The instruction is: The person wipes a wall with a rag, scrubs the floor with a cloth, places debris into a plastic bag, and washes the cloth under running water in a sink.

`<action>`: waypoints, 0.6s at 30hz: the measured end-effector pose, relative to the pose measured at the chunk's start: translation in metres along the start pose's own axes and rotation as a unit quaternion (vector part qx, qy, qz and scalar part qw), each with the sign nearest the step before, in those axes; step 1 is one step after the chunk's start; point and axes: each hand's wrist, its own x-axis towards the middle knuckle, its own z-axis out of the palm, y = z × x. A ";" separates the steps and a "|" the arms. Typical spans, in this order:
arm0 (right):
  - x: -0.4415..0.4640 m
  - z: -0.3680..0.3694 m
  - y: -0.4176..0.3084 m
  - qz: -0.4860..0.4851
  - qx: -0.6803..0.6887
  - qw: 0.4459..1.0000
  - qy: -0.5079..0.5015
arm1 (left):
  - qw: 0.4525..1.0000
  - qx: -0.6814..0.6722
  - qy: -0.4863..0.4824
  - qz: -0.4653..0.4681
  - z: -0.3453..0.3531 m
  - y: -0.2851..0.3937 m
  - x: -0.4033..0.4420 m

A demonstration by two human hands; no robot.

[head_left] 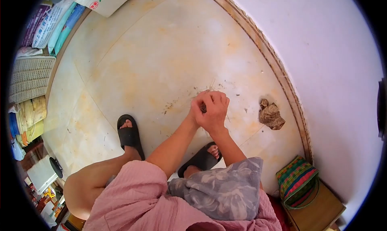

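My left hand (pixel 197 107) and my right hand (pixel 215 108) are pressed together above the tiled floor (pixel 161 49), at the middle of the view. Their fingers are closed around a small dark brown clump (pixel 203 107), of which only a bit shows between the palms. Thin stalks stick out near the fingers. Dry crumbs and bits of stalk (pixel 169 106) lie scattered on the floor beneath and to the left. A crumpled brown speckled lump (pixel 272 116) rests on the floor to the right of my hands.
A white wall (pixel 334 69) with a brown skirting runs along the right. A striped woven basket (pixel 297 180) stands on a wooden stool (pixel 318 207) at lower right. Bags (pixel 52 27) and a white lattice crate (pixel 32 78) line the left. My feet in black sandals (pixel 130 136) are below.
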 end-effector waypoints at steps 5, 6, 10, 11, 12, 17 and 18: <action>0.015 -0.043 0.000 0.064 0.048 0.994 -0.073 | 0.923 -0.117 0.340 -0.139 0.019 0.001 0.005; 0.015 -0.051 0.006 0.088 0.077 0.990 -0.082 | 0.931 -0.110 0.304 -0.168 -0.003 0.001 -0.004; -0.018 -0.060 0.086 0.279 0.282 0.916 0.066 | 0.926 -0.143 0.261 -0.233 0.006 0.017 -0.001; -0.035 -0.051 0.115 0.275 0.283 0.912 0.113 | 0.932 -0.145 0.236 -0.233 0.004 0.022 -0.002; -0.053 -0.048 0.141 0.260 0.185 0.943 0.093 | 0.935 -0.145 0.226 -0.231 0.004 0.029 -0.001; -0.071 0.003 0.170 0.089 -0.116 0.989 -0.029 | 0.947 -0.119 0.208 -0.213 0.014 0.090 0.005; -0.056 0.019 0.151 0.090 -0.046 0.993 -0.058 | 0.945 -0.129 0.219 -0.207 0.016 0.102 0.004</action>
